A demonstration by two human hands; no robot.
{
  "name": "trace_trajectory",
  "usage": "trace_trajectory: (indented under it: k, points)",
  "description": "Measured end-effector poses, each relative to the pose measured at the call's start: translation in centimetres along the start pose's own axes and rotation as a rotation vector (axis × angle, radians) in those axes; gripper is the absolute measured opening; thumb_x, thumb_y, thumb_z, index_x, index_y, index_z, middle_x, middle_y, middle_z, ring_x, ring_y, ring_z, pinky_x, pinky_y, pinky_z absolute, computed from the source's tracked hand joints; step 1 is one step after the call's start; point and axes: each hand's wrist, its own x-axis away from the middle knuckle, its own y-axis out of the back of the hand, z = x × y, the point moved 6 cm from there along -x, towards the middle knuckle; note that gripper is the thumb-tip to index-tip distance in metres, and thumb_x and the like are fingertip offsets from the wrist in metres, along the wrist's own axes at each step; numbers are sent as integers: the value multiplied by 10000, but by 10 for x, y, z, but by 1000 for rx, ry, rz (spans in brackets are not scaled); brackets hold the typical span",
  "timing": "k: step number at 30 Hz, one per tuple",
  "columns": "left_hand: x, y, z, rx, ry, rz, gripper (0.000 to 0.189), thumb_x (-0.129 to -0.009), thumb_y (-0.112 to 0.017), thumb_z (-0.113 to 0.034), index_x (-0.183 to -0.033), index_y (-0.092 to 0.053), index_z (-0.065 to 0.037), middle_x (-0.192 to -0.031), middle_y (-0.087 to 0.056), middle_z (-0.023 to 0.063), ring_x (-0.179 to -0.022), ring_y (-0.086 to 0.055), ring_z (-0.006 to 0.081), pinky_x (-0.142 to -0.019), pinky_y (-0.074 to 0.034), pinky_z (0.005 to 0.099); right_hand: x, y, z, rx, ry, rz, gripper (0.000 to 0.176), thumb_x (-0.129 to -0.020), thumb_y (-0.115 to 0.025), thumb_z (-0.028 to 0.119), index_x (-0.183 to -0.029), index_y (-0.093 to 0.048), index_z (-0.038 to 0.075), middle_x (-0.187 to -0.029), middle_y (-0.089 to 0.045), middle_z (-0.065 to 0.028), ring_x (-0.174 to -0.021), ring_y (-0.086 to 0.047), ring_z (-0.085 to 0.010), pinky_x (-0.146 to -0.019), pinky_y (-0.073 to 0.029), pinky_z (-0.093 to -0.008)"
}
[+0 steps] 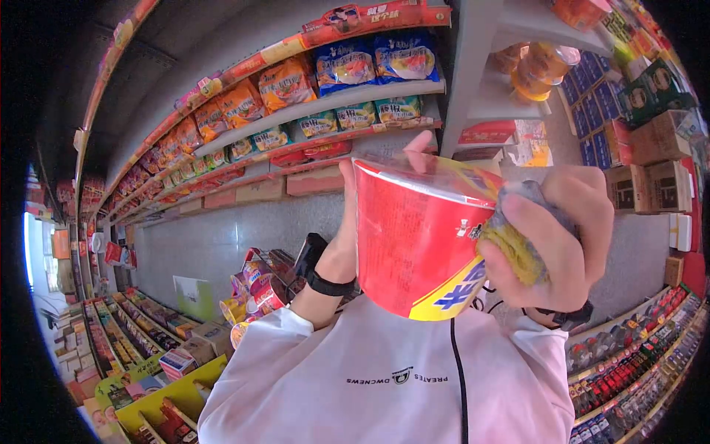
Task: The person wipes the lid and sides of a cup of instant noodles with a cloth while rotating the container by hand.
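Note:
A red instant noodle bowl (421, 237) with a yellow and blue label and clear wrap over its top is held up before my chest, tilted. My left hand (347, 222) is closed round its far left side. Most of those fingers are hidden behind the bowl, with one fingertip showing above its rim. My right hand (566, 237) is bunched round a grey and yellow cloth (518, 240), pressed against the bowl's right side near the rim. A dark strap is on my left wrist.
Ahead, shelves (296, 118) carry orange, blue and green noodle packets (344, 63). A basket of bright packs (259, 285) stands at left on the grey floor (200, 237). Cartons (654, 140) are stacked at right, above rows of bottles (629, 337). Goods racks (126, 333) line the lower left.

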Motion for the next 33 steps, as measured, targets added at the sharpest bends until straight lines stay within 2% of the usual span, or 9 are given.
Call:
trace_trajectory:
  k: [5,8,13,16,18,20,24,28,33]
  points:
    - [11,-24,-38,-476,-53,-60,983,-879,-358,-822,-1574,-192,-148,-1494,-441,153,-1389,-459,292,-1133,-405,480,-7,4,-9,4,-15,35,374,-721,-817,171,-1024,-692,-8,-945,-579,-151,-731,-522,-278,-629,-431,-388]
    - [12,-24,-31,-237,-185,185,894,-915,-378,-769,-1552,-210,-163,-1499,-436,161,-1387,-459,292,-1130,-409,480,-12,-7,-11,11,-39,118,381,-680,-827,122,-1013,-696,-6,-954,-589,-156,-748,-541,-290,-644,-450,-392]
    - [14,-19,-27,-252,-273,-12,576,-1017,-465,-562,-1409,-348,-156,-1372,-502,96,-1273,-536,221,-1061,-459,385,-16,-23,-3,84,-65,164,428,-612,-847,98,-1010,-711,15,-982,-598,-155,-800,-581,-352,-672,-485,-424]
    - [19,-18,-28,-292,-294,-73,579,-1017,-466,-565,-1406,-357,-151,-1342,-507,89,-1256,-541,202,-1051,-463,370,-19,-28,8,112,-51,168,424,-600,-847,97,-997,-718,24,-988,-598,-151,-804,-580,-349,-682,-492,-428]
    - [20,-17,-32,-354,-339,-186,645,-1032,-343,-601,-1398,-399,-73,-1308,-561,106,-1216,-571,213,-1056,-445,375,-24,-34,18,141,-31,210,399,-587,-843,99,-963,-726,36,-977,-602,-144,-806,-582,-342,-671,-502,-422]
    - [17,-15,-35,-313,-347,-149,575,-1002,-496,-576,-1364,-379,-144,-1276,-519,79,-1181,-558,168,-1004,-477,338,-24,-44,26,191,43,260,318,-585,-774,129,-894,-714,92,-915,-606,-73,-749,-557,-249,-582,-486,-325]
    - [17,-9,-45,-204,-341,-201,528,-1010,-503,-555,-1322,-401,-142,-1248,-535,81,-1159,-560,157,-973,-488,328,-12,-56,40,111,199,371,329,-592,-740,153,-919,-717,129,-940,-600,-27,-755,-544,-209,-595,-494,-292]
    - [22,-2,-51,-85,-320,-246,602,-1029,-356,-625,-1292,-464,-95,-1177,-621,79,-1127,-626,175,-982,-519,352,-2,-50,46,-40,264,331,287,-631,-772,158,-914,-721,164,-964,-607,-5,-758,-555,-191,-595,-501,-273]
    - [24,0,-52,-113,-304,-205,652,-1014,-340,-663,-1291,-460,-85,-1166,-622,77,-1123,-622,154,-981,-512,339,-16,-45,31,-50,190,257,334,-591,-821,198,-913,-742,157,-888,-603,-46,-716,-569,-205,-538,-516,-294]
